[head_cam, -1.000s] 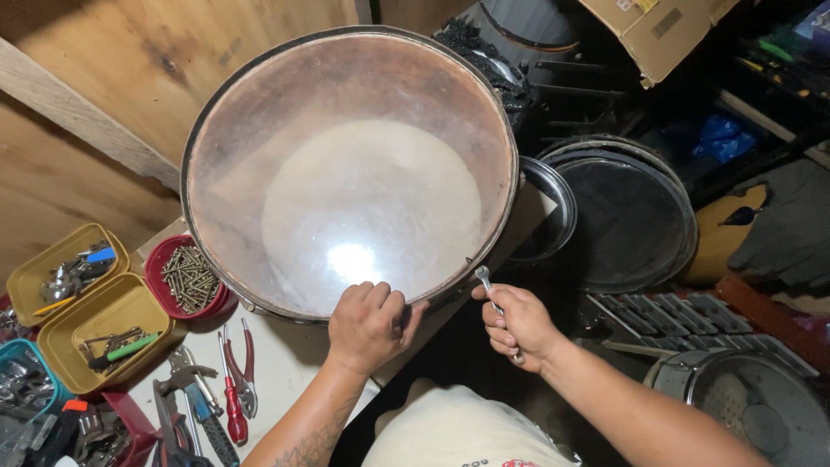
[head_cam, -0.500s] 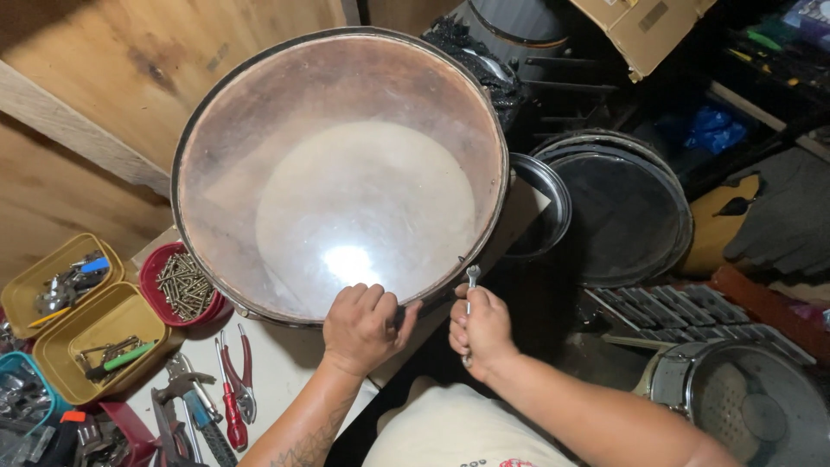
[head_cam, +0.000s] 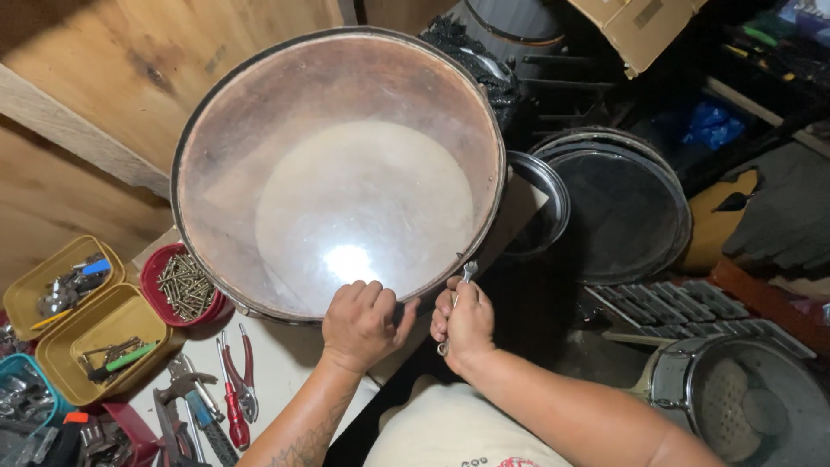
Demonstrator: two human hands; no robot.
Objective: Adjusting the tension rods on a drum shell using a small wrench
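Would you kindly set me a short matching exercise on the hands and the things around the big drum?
Things:
1. left hand
2. right hand
3. red bowl
4. red-handled pliers

Places or states:
A. holds a small metal wrench at the hoop
B. lies on the white table
C. rests on the drum rim
D. full of screws

Pairs: 1-C, 2-A, 3-D, 4-B

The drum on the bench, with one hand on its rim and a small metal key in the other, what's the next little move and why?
Probably a short turn of the metal key. The right hand grips it with its tip at the rim of the drum, and the left hand presses on the near edge, bracing the drum. Whether the key is seated on a rim fitting is too small to tell.
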